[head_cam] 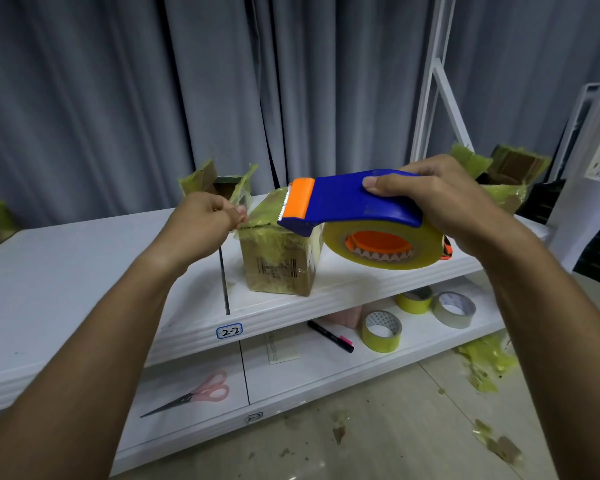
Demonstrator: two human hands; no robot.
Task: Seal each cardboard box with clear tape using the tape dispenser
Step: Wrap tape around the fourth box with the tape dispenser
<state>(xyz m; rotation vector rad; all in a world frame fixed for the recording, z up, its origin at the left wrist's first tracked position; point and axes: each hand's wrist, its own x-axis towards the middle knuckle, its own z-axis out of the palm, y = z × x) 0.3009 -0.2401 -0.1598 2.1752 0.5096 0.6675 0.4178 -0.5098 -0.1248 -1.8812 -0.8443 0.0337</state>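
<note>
Hands: right grips tape dispenser; left pinches tape at box edge.

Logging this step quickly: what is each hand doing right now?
Left hand: fingers pinched shut on the clear tape end at the tape-wrapped cardboard box.
Right hand: closed around the blue-and-orange tape dispenser.

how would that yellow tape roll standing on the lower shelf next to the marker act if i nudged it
The tape roll stands on its flat side on the lower shelf, so a nudge would probably slide it, not roll it. Its wound tape is thin around a wide cardboard core, so it is likely light and easy to shift. The marker lies close on its left and might get bumped.
</note>
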